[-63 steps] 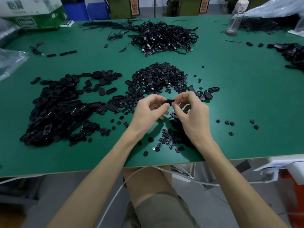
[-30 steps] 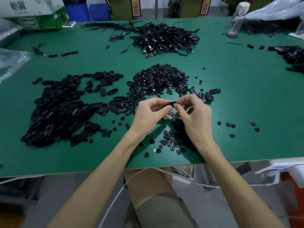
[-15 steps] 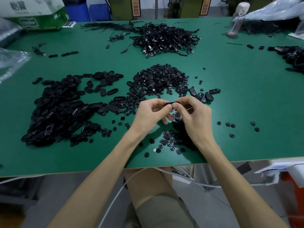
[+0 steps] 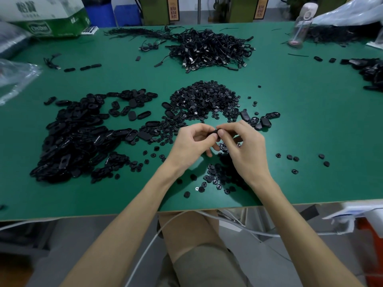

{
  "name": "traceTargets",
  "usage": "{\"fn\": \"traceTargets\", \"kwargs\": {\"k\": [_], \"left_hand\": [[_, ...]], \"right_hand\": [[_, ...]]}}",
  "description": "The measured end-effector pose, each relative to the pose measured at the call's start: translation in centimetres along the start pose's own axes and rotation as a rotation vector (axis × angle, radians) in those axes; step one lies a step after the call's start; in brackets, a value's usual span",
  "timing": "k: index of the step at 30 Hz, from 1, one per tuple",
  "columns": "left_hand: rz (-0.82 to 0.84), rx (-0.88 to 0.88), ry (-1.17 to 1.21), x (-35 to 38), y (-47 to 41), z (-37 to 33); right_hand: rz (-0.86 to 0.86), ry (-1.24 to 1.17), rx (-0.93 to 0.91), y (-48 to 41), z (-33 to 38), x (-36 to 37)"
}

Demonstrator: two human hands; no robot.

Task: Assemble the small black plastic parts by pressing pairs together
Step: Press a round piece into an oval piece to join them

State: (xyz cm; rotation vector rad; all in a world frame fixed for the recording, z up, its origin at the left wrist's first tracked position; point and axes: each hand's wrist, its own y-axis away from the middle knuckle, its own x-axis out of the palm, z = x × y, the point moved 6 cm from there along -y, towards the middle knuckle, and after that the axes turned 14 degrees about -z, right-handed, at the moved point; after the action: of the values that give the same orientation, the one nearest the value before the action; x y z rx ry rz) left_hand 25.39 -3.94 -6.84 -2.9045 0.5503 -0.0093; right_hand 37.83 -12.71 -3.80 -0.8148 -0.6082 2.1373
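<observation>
Both hands meet just above the green worktop (image 4: 310,125), near its front edge. The left hand (image 4: 191,145) and the right hand (image 4: 243,146) pinch one small black part (image 4: 214,132) between them, thumb and forefinger of each closed on its ends; the other fingers (image 4: 209,151) curl loosely under the palms. The part is held clear of the worktop, and how many pieces it is made of cannot be told, since the fingertips hide most of it.

Just beyond the fingers lies a heap of small round parts (image 4: 205,98), its near edge almost under the knuckles. To the left of the fingers spreads a wide pile of oval shells (image 4: 76,133), with stray ovals trailing toward the left hand. Just beyond the right hand's knuckles, a few ovals (image 4: 263,121) lie together. Beneath the wrists, a scatter of round parts (image 4: 217,177) sits on the worktop. Well to the right of the fingers, several lone round pieces (image 4: 290,157) lie apart.

Far beyond the fingers, a tangle of black cords (image 4: 209,48) lies in a mound. A clear bottle (image 4: 300,23) stands at the far right, a cardboard box (image 4: 45,15) at the far left.
</observation>
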Motion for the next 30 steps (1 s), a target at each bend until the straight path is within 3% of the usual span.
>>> {"fn": "traceTargets", "kwargs": {"k": [30], "left_hand": [[-0.041, 0.044, 0.056, -0.3, 0.2, -1.0]], "right_hand": [[-0.049, -0.051, -0.055, 0.1, 0.7, -0.3]]}}
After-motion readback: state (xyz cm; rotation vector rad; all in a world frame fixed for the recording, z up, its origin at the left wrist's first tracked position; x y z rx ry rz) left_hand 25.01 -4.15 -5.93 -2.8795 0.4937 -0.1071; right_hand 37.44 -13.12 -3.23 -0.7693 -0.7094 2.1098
